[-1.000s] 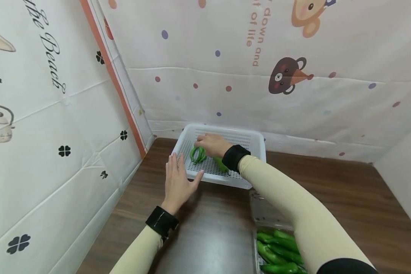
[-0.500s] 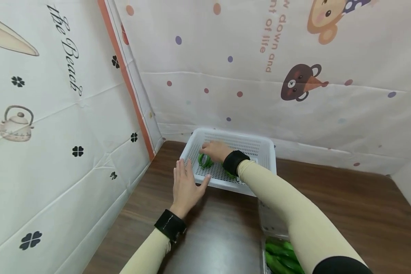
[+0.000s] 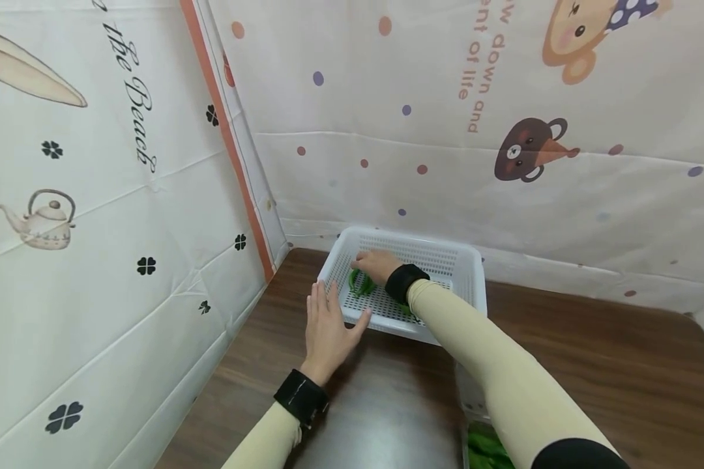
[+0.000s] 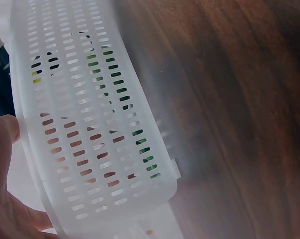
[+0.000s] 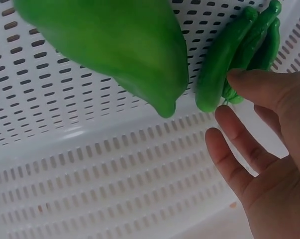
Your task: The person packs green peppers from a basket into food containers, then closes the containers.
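The right hand (image 3: 377,266) is inside the basket (image 3: 472,273), fingers (image 5: 238,160) spread and relaxed, fingertips touching slim peppers (image 5: 239,55); a broad pepper (image 5: 115,45) lies just beside them. The left hand (image 3: 327,329) rests flat on the desk (image 3: 592,365), fingers straight against the basket's near wall.

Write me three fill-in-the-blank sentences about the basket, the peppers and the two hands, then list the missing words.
1. The right hand reaches into the white perforated plastic ____ at the back of the table.
2. The long peppers lying by its fingers are ____ in colour.
3. The left hand rests with straight fingers against the basket's near-left corner, on the dark ____ table.

Missing words: basket; green; wooden
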`<state>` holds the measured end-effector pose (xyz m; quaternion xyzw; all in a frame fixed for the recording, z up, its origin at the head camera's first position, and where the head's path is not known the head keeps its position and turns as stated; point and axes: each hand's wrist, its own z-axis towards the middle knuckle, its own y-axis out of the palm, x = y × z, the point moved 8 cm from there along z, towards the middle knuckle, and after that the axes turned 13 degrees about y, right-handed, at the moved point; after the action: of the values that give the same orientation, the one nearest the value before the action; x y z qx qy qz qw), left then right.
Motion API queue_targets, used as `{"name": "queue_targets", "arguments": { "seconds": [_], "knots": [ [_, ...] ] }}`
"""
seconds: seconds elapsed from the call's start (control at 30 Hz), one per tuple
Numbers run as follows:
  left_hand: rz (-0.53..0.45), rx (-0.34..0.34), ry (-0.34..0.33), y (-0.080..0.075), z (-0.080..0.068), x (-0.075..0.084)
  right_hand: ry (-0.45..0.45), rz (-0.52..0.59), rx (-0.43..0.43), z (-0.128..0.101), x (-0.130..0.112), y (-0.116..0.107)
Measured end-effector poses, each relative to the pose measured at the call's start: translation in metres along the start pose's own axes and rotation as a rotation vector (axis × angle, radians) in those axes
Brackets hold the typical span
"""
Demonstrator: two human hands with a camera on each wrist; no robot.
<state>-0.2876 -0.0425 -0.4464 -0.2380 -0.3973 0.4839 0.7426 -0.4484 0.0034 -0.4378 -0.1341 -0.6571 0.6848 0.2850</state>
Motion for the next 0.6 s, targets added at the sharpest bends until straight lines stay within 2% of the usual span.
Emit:
{"name": "queue_targets", "arguments": {
  "seconds": [0.17,0.43,0.6],
  "knots": [
    [0.009,-0.009,0.014,0.0,0.001,0.002,0.027,0.003,-0.018,0.001,0.001,0.008],
    [0.014,-0.025,-0.004,0.001,-0.001,0.001,0.032,0.027,-0.036,0.005,-0.003,0.014],
    [0.019,-0.039,-0.013,0.001,-0.001,-0.001,0.021,0.028,-0.01,0.005,-0.007,0.011]
  ]
}}
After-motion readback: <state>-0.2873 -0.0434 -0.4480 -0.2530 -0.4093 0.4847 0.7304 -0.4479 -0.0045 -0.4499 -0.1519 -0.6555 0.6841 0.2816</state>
